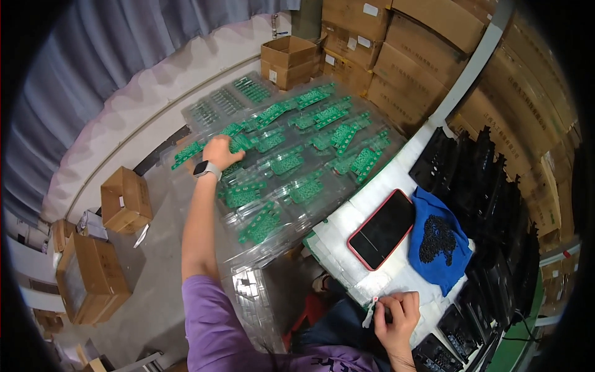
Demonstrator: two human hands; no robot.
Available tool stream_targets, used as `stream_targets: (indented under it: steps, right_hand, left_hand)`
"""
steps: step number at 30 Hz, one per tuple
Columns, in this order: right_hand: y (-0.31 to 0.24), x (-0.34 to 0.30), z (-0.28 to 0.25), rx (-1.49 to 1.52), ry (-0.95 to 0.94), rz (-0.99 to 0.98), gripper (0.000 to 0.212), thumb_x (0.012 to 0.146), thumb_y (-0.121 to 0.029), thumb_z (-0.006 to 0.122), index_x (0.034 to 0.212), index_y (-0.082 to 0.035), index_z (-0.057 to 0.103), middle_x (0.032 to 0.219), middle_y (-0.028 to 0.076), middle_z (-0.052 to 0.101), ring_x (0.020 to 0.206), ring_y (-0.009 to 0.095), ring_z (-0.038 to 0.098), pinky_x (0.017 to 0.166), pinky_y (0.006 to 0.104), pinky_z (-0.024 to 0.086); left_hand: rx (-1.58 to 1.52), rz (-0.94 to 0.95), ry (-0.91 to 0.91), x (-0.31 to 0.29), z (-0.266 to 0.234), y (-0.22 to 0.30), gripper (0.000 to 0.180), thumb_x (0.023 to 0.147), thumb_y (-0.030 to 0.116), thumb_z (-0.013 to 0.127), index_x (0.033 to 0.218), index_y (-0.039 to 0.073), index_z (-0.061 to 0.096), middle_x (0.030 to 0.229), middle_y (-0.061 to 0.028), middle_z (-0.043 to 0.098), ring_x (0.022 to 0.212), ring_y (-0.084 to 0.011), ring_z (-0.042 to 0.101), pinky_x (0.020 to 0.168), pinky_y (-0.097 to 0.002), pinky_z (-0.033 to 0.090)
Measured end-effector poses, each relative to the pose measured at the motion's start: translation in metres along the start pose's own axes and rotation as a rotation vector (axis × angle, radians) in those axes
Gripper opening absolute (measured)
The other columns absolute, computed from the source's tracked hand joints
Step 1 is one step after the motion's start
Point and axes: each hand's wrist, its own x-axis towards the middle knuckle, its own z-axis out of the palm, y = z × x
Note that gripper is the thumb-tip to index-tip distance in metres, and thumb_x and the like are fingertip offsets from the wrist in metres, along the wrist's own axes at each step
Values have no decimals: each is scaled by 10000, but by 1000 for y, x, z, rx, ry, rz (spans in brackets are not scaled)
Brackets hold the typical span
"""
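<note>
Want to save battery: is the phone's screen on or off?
Off, apparently: the phone screen is black, with only a faint, reflection-like line.

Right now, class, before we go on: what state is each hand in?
Left hand: curved at a green board; whether closed on it cannot be told.
Right hand: closed, pinching a small white piece.

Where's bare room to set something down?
White table shows beyond the phone, toward the black parts, and narrowly between phone, blue cloth and right hand. Grey floor shows between the leftmost boxes and left arm. Crowded: trays of green boards; the table's right side.
</note>
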Motion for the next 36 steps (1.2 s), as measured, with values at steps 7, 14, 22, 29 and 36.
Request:
stream_targets:
  steps: [7,14,22,29,36]
  right_hand:
    - [1,4,0,-26,-28,1,125,614,-2,640,714,-32,572,728,107,495,678,277,483,566,351,391]
    - [2,2,2,-13,-39,2,129,612,-16,644,714,-42,570,725,95,494,660,269,473,537,345,375]
    - [3,-1,-3,-22,-6,-17,171,596,-9,661,745,-38,582,728,90,505,642,263,482,525,339,388]
    - [23,-12,-4,-21,43,-141,194,651,-105,663,812,-58,566,738,64,485,651,226,505,536,328,426]
    - [16,-35,-36,351,293,-96,241,762,-91,622,987,-32,557,908,79,538,847,231,541,689,325,458]
  left_hand:
    - [62,-206,19,38,7,-17,568,674,450,691,988,0,545,930,-217,635,877,-362,615,755,-436,501]
    - [106,-211,-99,48,25,-32,560,642,377,753,1020,-1,587,988,-216,628,934,-359,604,825,-423,484]
    - [246,-238,-27,51,-6,3,438,613,383,745,878,42,671,916,-199,649,866,-348,628,752,-428,508]
    - [-1061,-177,111,43,-48,48,223,854,230,631,915,18,660,869,-41,668,740,-84,569,669,-239,433]
    - [-1515,286,-434,-140,-148,264,623,816,368,610,1249,-39,421,1152,-181,560,994,-232,576,813,-323,484]
